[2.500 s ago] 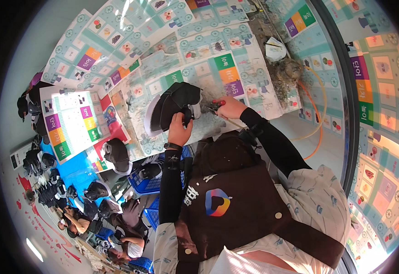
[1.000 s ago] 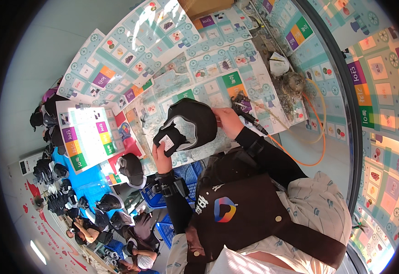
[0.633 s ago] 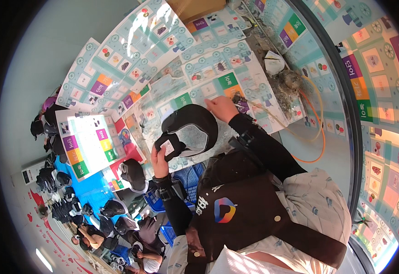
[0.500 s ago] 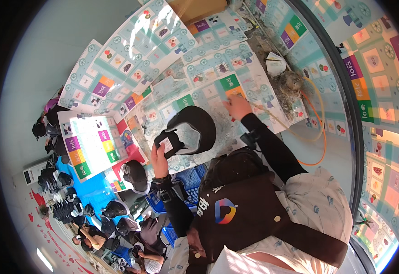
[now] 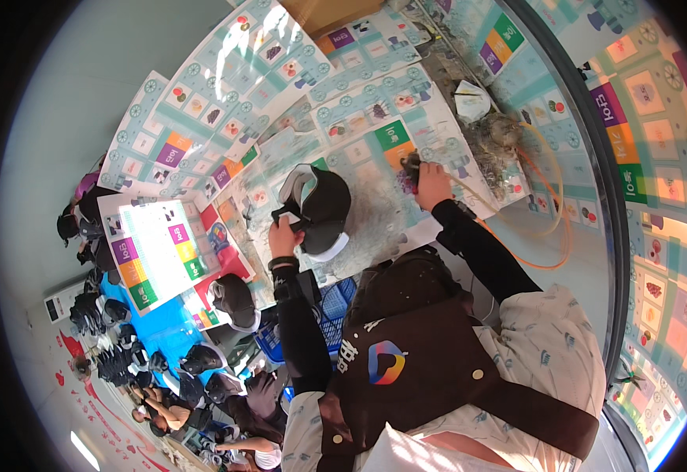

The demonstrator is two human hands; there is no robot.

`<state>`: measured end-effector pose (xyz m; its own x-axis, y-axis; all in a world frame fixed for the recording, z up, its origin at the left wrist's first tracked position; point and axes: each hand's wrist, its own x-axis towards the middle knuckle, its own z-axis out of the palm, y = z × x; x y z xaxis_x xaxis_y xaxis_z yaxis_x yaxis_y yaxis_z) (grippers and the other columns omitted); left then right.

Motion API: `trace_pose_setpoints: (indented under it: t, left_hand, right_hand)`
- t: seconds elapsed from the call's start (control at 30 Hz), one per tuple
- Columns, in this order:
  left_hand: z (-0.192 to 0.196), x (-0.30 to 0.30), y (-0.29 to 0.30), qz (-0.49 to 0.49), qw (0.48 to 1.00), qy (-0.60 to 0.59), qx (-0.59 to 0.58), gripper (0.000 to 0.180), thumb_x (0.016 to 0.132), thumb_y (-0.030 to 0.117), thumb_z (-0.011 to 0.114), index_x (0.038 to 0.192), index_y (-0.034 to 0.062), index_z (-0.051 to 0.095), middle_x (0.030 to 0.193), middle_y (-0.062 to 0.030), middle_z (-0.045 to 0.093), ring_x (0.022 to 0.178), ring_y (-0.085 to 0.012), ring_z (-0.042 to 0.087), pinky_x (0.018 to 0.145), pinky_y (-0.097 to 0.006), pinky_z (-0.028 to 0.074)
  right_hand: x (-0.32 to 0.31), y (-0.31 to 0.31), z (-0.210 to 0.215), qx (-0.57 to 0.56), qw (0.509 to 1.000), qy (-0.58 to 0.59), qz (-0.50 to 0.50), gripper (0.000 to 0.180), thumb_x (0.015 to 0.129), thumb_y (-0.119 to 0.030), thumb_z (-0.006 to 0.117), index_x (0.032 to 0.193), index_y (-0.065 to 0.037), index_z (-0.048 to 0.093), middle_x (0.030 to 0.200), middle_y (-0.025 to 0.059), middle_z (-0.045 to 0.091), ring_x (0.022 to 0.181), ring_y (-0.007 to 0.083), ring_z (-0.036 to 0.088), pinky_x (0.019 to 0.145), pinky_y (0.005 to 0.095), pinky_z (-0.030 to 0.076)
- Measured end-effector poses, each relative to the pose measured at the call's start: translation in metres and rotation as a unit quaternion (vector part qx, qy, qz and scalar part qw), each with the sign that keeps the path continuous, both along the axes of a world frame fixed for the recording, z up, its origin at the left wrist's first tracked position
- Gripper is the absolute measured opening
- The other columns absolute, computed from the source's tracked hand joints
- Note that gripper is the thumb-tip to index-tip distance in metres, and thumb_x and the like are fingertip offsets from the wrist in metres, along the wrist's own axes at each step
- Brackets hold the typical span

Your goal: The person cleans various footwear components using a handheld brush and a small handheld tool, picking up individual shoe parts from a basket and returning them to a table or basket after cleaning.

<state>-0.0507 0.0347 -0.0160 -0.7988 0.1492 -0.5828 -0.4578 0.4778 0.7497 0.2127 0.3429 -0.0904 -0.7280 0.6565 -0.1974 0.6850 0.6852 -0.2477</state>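
One black cap (image 5: 321,206) is held above the patterned mats (image 5: 225,102), gripped at its lower edge by the left hand (image 5: 284,236), fingers pinched on the strap area. One right hand (image 5: 431,182) is closed around a dark tool (image 5: 411,167) resting on the mat, just right of the cap. One orange hose (image 5: 548,228) loops near the right mat edge. Several more caps (image 5: 232,295) are piled at lower left, where open room is limited.

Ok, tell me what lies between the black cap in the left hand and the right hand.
In the head view, only a stretch of the printed mat shows between the black cap, held by the left hand, and the right hand; nothing stands on it.
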Motion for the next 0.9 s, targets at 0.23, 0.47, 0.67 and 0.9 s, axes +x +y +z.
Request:
trace_pose_setpoints:
  t: [0.23, 0.47, 0.67, 0.9]
  left_hand:
    - [-0.038, 0.005, 0.027, 0.016, 1.000, -0.009, 0.005, 0.036, 0.096, 0.030, 0.056, 0.099, -0.0058, 0.057, 0.079, -0.0153, 0.069, 0.053, -0.0222, 0.067, 0.048, -0.033, 0.057]
    - [-0.034, 0.015, 0.045, -0.013, 1.000, 0.014, -0.008, 0.036, 0.095, 0.033, 0.058, 0.102, -0.0026, 0.056, 0.078, -0.0136, 0.068, 0.058, -0.0222, 0.069, 0.049, -0.034, 0.057]
    - [-0.032, 0.017, 0.044, -0.016, 1.000, 0.003, -0.016, 0.037, 0.096, 0.036, 0.060, 0.101, -0.0006, 0.056, 0.079, -0.0129, 0.068, 0.058, -0.0208, 0.069, 0.049, -0.033, 0.057]
    - [-0.032, 0.023, 0.050, -0.003, 0.999, 0.023, -0.027, 0.040, 0.095, 0.038, 0.065, 0.100, -0.0004, 0.057, 0.076, -0.0122, 0.068, 0.058, -0.0207, 0.069, 0.049, -0.032, 0.057]
  right_hand:
    - [-0.005, -0.012, 0.095, -0.620, 0.727, 0.270, -0.121, 0.032, 0.079, -0.009, 0.065, 0.110, 0.000, 0.065, 0.079, 0.0049, 0.069, 0.073, 0.0130, 0.065, 0.053, 0.0302, 0.051]
    - [-0.008, -0.040, 0.086, -0.514, 0.800, 0.307, -0.038, 0.025, 0.076, -0.007, 0.066, 0.100, 0.001, 0.064, 0.075, 0.0078, 0.062, 0.065, 0.0151, 0.056, 0.063, 0.0312, 0.046]
    - [0.000, -0.038, 0.095, -0.481, 0.826, 0.294, 0.016, 0.020, 0.076, -0.006, 0.068, 0.094, 0.000, 0.061, 0.073, 0.0087, 0.058, 0.064, 0.0170, 0.056, 0.064, 0.0329, 0.046]
    - [0.009, -0.027, 0.087, -0.558, 0.789, 0.258, 0.017, 0.017, 0.077, -0.002, 0.066, 0.094, 0.000, 0.061, 0.070, 0.0071, 0.058, 0.062, 0.0152, 0.057, 0.062, 0.0313, 0.046]
